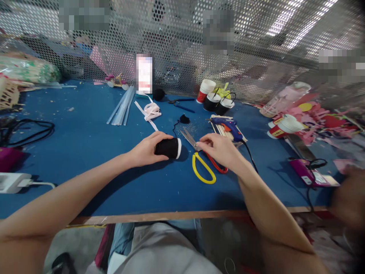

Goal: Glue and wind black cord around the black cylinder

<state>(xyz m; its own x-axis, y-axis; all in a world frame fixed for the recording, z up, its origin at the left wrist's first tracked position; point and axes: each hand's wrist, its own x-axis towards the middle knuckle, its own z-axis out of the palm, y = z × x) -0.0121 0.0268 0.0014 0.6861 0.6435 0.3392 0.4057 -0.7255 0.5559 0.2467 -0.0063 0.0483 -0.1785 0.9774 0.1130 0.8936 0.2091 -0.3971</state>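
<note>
A blue table (pixel 85 140) carries everything. The left hand (pixel 146 150) wraps its fingers around a black-covered cup (pixel 169 147) lying on its side mid-table, steadying it. Just beside it, the right hand (pixel 219 149) rests on the yellow-handled scissors (pixel 201 161), fingertips pinched together at the pivot, blades flat.

Blue glue gun (pixel 228 127) on wooden sticks (pixel 220 129); paper cups (pixel 216 99) (three) behind; white ribbon (pixel 151 111); clear glue sticks (pixel 123 106).
</note>
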